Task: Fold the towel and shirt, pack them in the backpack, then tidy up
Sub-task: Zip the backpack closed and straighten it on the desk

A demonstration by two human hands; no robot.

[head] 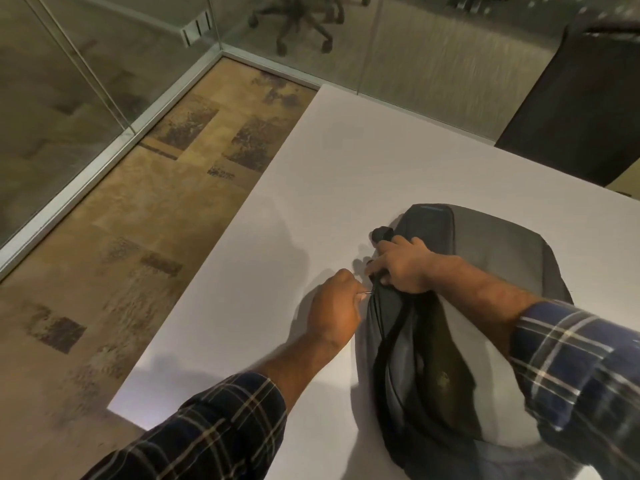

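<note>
A grey backpack [502, 258] lies flat on the white table [311, 202], its main opening gaping toward me. Inside the opening I see a white folded cloth [485, 386] and a dark olive cloth [446, 375]; which is towel and which shirt I cannot tell. My left hand [334, 308] pinches the small metal zipper pull [365, 292] at the bag's left edge. My right hand [403, 266] grips the dark fabric at the top of the backpack, beside its black handle loop [381, 234].
The table's left edge runs diagonally, with patterned brown carpet [145, 237] beyond it. Glass partition walls [69, 98] stand at the far left and back. A dark chair or panel [581, 109] stands past the table's far right. Office chair wheels [301, 22] show behind the glass.
</note>
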